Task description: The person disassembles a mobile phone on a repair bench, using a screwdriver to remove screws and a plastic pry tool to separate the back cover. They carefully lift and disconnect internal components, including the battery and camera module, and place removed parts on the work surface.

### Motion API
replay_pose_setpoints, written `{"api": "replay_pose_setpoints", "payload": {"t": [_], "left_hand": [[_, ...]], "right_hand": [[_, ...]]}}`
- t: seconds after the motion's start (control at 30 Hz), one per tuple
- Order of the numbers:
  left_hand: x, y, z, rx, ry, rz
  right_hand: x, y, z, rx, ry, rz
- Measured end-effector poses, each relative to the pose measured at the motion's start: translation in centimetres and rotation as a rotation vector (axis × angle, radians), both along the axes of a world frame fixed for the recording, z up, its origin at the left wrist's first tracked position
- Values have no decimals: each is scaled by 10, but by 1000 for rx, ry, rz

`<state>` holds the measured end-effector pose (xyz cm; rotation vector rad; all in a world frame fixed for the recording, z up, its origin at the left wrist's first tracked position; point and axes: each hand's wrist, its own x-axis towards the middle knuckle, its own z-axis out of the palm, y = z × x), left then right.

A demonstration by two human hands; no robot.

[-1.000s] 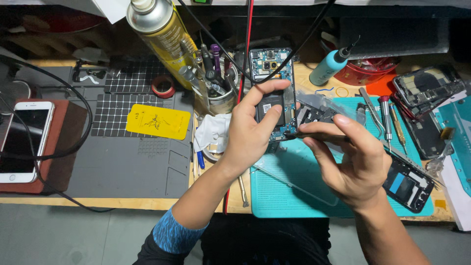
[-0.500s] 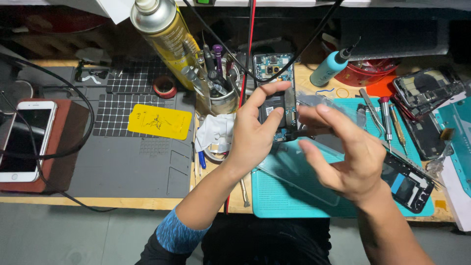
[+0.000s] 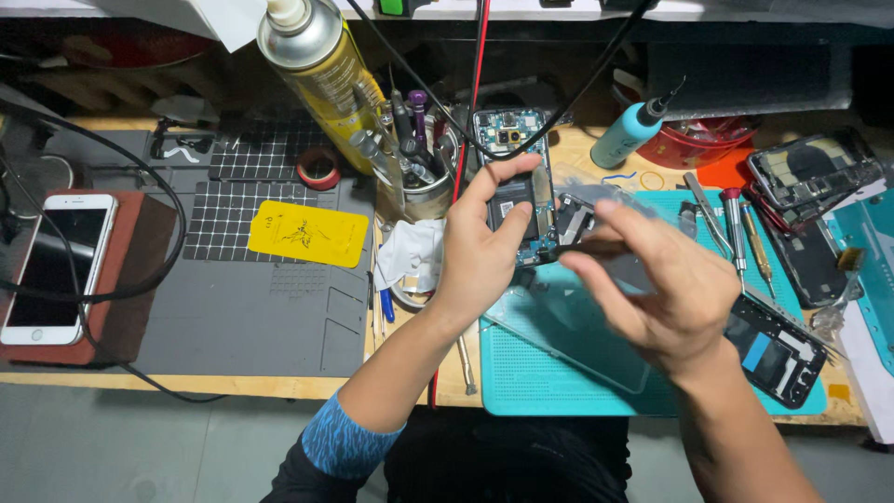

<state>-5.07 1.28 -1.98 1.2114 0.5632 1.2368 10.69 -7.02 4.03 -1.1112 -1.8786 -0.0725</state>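
Bare circuitry faces you on the opened phone (image 3: pixel 515 191), which sits just above the middle of the frame, tilted up off the teal mat (image 3: pixel 559 373). Your left hand (image 3: pixel 480 251) is wrapped around its lower half, thumb on the near edge and forefinger curled over the top right side. Your right hand (image 3: pixel 652 279) is pinched closed on a thin dark tool (image 3: pixel 563 250) whose tip touches the phone's lower right edge; the motion blur hides how firmly you hold it.

A slip of that tip looks like the main risk: it could skid across the exposed board and scratch or short a part. The black cable (image 3: pixel 559 112) crossing the phone's top could snag and tug it from your hold. Loosen your left hand and the phone would likely drop onto the clear panel (image 3: pixel 568 326) lying on the mat beneath it. The spray can (image 3: pixel 321 70) at the upper left leans close to your left forearm's reach.
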Motion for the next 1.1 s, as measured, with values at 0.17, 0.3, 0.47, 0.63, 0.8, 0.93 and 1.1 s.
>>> {"api": "replay_pose_setpoints", "payload": {"t": [0.17,0.3,0.47,0.63,0.8,0.93,1.1], "left_hand": [[-1,1,-1,41,40,46],[0,1,-1,28,39,43],[0,3,0,86,103,101],[-1,4,1,-8,-23,28],[-2,1,0,44,40,65],[-2,4,1,28,45,77],[-2,4,2,80,52,88]], "right_hand": [[5,2,-8,-81,78,43],[7,-1,-10,-93,83,17],[3,3,-7,-47,30,-40],[4,3,-1,-146,116,134],[3,3,-1,-51,44,31],[4,6,-4,-94,97,120],[1,6,-6,-85,110,62]]}}
